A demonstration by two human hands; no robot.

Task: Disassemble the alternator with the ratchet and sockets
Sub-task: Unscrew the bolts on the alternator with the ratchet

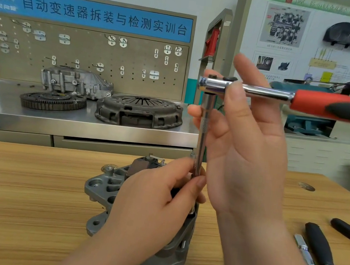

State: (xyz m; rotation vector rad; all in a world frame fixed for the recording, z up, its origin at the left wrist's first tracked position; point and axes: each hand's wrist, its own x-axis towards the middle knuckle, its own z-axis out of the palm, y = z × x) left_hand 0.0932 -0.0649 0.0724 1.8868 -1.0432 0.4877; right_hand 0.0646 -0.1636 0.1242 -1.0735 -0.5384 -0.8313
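The grey alternator (102, 189) stands on the wooden table (24, 189), partly hidden behind my left hand. A chrome extension bar (203, 132) rises straight up from it to the head of the ratchet (332, 106), whose red and black handle points right. My left hand (151, 208) pinches the bar's lower end, where a socket would sit, hidden by my fingers. My right hand (249, 157) holds the ratchet near its head, thumb on the chrome neck and fingers behind it.
Two black-handled tools (320, 247) and a chrome bar (305, 254) lie on the table at the right. Behind, a steel bench carries a clutch cover (138, 111), a flywheel (52, 101) and a cast housing (75, 81) under a pegboard.
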